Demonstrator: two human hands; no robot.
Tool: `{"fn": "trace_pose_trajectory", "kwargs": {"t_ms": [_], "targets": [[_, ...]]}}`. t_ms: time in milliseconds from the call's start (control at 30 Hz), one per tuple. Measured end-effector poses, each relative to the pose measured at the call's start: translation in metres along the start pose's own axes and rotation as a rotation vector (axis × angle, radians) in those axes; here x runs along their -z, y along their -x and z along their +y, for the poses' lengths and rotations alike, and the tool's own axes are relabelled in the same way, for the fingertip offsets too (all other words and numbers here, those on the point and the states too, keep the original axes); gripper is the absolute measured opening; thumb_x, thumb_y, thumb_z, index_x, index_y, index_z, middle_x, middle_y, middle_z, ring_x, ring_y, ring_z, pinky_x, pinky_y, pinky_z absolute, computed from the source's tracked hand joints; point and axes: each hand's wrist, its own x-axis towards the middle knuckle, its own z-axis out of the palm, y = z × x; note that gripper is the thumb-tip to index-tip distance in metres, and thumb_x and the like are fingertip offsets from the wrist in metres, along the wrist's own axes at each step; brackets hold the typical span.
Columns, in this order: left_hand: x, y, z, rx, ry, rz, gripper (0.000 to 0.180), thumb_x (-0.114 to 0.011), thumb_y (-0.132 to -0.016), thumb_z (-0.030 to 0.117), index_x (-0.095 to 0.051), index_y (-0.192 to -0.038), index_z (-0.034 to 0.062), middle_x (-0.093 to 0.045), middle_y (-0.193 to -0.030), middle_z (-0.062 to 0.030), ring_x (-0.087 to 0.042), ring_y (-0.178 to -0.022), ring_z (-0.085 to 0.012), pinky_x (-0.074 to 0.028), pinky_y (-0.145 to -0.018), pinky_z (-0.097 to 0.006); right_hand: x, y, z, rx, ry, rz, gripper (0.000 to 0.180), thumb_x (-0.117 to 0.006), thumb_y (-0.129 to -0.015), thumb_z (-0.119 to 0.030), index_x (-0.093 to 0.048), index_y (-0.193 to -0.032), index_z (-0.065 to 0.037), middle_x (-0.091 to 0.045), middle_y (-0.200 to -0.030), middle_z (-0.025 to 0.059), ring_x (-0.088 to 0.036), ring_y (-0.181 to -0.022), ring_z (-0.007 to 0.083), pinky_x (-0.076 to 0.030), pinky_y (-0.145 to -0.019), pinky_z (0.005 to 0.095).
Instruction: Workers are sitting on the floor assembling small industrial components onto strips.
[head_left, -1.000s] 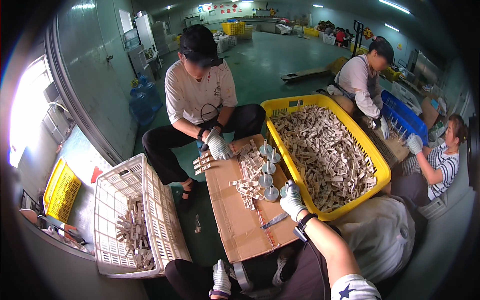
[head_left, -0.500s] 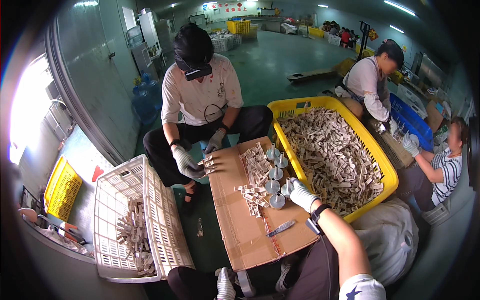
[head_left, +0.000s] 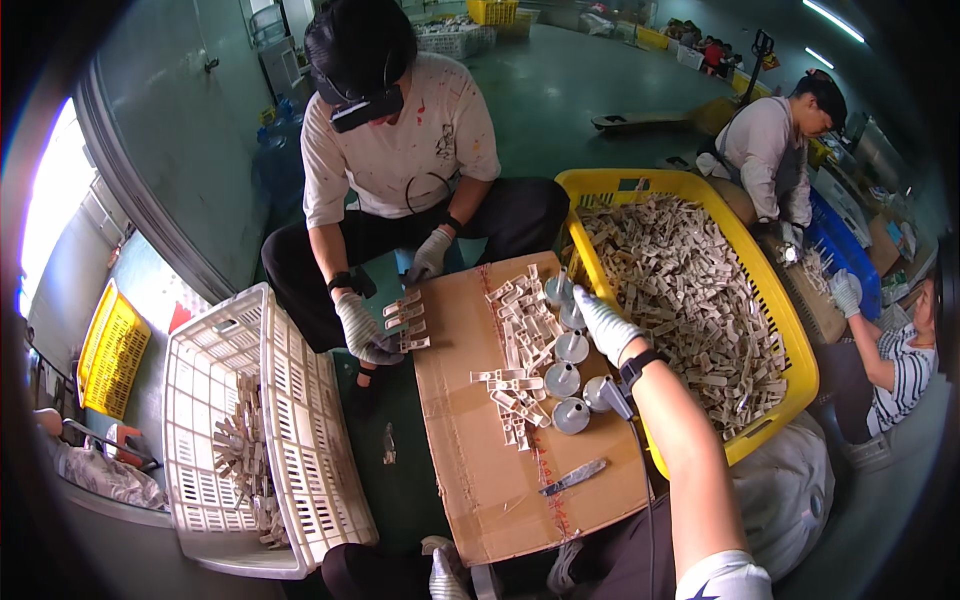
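Note:
My right hand [head_left: 608, 325], in a striped white glove, reaches over the right edge of a cardboard-topped surface [head_left: 470, 440]. Its fingers close around one round grey cup with an upright stem [head_left: 571, 316]; the thumb is hidden. Several similar cups [head_left: 562, 380] stand close by. Beside them lies a pile of small beige plastic clips [head_left: 522, 318], some joined in rows. At the lower edge my left hand [head_left: 447, 578], gloved too, rests low by my legs with its fingers mostly out of sight. A flat metal blade [head_left: 573, 477] lies on the cardboard.
Opposite, a seated person's gloved hand [head_left: 366, 330] holds a row of clips [head_left: 405, 322]. A yellow crate [head_left: 800, 375] full of clips stands right, a white crate [head_left: 318, 470] left. A loose clip [head_left: 389, 443] lies on the floor. Two people work beyond a blue crate [head_left: 848, 245].
My right hand has left the nearer right-hand cup and moved away from me to a farther one. The view has shifted slightly. Opposite, the person's row of clips has turned a little.

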Motion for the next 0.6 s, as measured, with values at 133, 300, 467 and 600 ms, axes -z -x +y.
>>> {"fn": "trace_pose_trajectory", "kwargs": {"t_ms": [133, 300, 467, 600], "targets": [[-0.001, -0.01, -0.006, 0.019, 0.037, -0.048, 0.034, -0.049, -0.099, 0.046, -0.061, -0.11, 0.0162, -0.06, -0.099, 0.002, -0.055, -0.092, -0.0146, -0.046, -0.084, -0.029, -0.003, -0.039, 0.015, 0.004, -0.106, -0.026, 0.055, -0.049, -0.093, -0.061, -0.063, -0.107, -0.01, -0.061, -0.096, 0.0003, -0.051, -0.087, 0.0134, -0.042, -0.083, 0.03], [0.004, -0.008, 0.0, 0.061, 0.011, -0.014, 0.034, -0.049, -0.099, 0.046, -0.06, -0.108, 0.016, -0.059, -0.099, 0.0027, -0.054, -0.091, -0.0128, -0.047, -0.081, -0.029, 0.004, -0.005, 0.01, 0.063, -0.155, -0.008, 0.062, -0.046, -0.094, -0.062, -0.061, -0.119, -0.007, -0.063, -0.111, 0.0046, -0.054, -0.104, 0.0168, -0.04, -0.096, 0.031], [0.014, -0.004, -0.005, 0.054, -0.021, -0.03, 0.032, -0.048, -0.1, 0.045, -0.061, -0.105, 0.0159, -0.055, -0.091, 0.0044, -0.05, -0.084, -0.0111, -0.045, -0.076, -0.027, 0.034, 0.055, -0.001, -0.264, -0.183, -0.2, 0.092, -0.048, -0.083, -0.076, -0.036, -0.146, -0.01, -0.04, -0.147, 0.0149, -0.033, -0.137, 0.029, -0.025, -0.112, 0.0471], [0.003, 0.014, 0.004, -0.029, -0.089, 0.016, 0.03, -0.046, -0.102, 0.04, -0.06, -0.104, 0.0145, -0.049, -0.085, 0.0051, -0.046, -0.078, -0.0104, -0.043, -0.072, -0.027, 0.055, 0.102, 0.01, -0.2, -0.227, -0.337, 0.102, -0.046, -0.082, -0.078, -0.02, -0.153, -0.01, -0.021, -0.157, 0.0198, -0.015, -0.146, 0.0345, -0.012, -0.116, 0.0517]]}}
